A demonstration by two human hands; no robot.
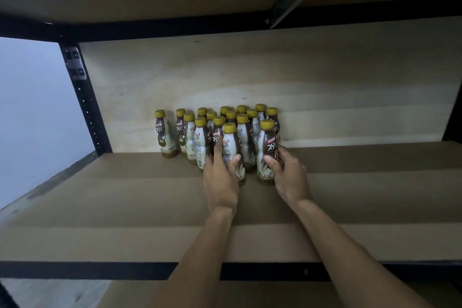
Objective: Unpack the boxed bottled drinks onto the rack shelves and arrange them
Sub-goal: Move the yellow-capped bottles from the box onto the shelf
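Two small plastic drink bottles with yellow screw caps and brown-and-cream labels stand upright at the front of a cluster of like bottles (226,121), caps up, long axes vertical, on the brown board shelf (125,195) near the pale wooden back panel (275,77).

The left hand (221,177) wraps the left front bottle (231,144): its thumb curls across the label's lower part and the fingers reach round the far side. The right hand (287,175) grasps the right front bottle (268,145) low on its body, thumb on the front, fingers curled behind.

Both bottle bases appear to rest on the shelf. One bottle (163,135) stands slightly apart at the cluster's left, nearer the black perforated metal post (85,100).
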